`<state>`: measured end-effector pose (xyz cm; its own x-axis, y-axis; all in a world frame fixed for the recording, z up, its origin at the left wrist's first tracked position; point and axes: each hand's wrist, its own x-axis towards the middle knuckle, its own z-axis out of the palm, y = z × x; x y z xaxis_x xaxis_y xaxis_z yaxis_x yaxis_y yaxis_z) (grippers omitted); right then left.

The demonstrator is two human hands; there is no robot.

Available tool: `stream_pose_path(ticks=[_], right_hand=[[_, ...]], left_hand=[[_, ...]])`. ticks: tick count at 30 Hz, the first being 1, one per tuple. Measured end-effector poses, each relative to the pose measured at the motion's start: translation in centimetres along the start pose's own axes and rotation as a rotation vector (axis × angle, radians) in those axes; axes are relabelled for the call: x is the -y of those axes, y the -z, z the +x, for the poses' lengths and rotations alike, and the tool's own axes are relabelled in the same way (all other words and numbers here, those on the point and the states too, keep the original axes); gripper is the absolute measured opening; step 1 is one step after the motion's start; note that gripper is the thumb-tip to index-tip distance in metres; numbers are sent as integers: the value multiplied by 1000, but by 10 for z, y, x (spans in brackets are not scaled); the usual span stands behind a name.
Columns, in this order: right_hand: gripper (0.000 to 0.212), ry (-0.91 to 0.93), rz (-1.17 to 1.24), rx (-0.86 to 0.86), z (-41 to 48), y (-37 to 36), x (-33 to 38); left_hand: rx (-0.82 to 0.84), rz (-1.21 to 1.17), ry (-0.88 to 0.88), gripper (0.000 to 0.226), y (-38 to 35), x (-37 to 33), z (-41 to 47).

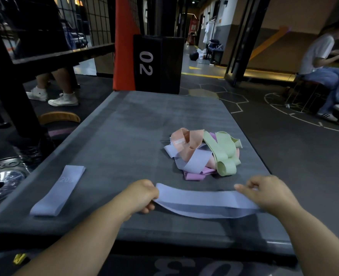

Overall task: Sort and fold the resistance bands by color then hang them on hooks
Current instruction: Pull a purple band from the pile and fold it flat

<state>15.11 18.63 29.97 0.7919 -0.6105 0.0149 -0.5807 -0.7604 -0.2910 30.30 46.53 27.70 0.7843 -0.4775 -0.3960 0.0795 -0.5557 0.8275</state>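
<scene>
the left hand (144,195) grips one end of a lavender band (204,202), fingers curled round its edge with the thumb underneath. the right hand (268,193) pinches the other end, its fingers bent over the top of the strip. the band stretches flat between the two hands, just above the near part of a grey mat (124,136), sagging a little in the middle. beyond it, near the right side of the mat, lies a tangled pile of bands (202,154) in peach, green, lavender and pink; a small white tag on the peach one is too blurred to read. a folded lavender band (58,191) lies flat by the mat's left edge, printed with a faint number that starts "20". a black pad (156,64) stands upright at the far end, marked "02" in white.
</scene>
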Motion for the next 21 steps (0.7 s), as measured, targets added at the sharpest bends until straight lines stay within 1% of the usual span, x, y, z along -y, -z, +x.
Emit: stream_pose_path(ticks=[2, 4, 6, 8, 12, 13, 19, 21], right_hand=[[41, 59, -35, 52, 4, -18, -3], [43, 91, -63, 89, 6, -24, -4], [44, 109, -55, 112, 7, -23, -5], [41, 116, -47, 138, 5, -19, -6], [24, 13, 6, 260, 3, -13, -13], [22, -17, 19, 296, 2, -12, -16], [29, -64, -56, 512, -6, 0, -19], [34, -65, -92, 541, -9, 0, -16]], left_hand=[[-41, 203, 2, 9, 4, 3, 0], [-98, 382, -18, 12, 10, 7, 2], [-139, 489, -19, 14, 16, 11, 4], [-142, 544, -7, 11, 22, 13, 4], [-154, 583, -17, 6, 27, 16, 5], [-159, 578, -19, 8, 27, 17, 6], [-204, 492, -16, 29, 23, 23, 13], [-225, 474, -25, 25, 21, 23, 15]])
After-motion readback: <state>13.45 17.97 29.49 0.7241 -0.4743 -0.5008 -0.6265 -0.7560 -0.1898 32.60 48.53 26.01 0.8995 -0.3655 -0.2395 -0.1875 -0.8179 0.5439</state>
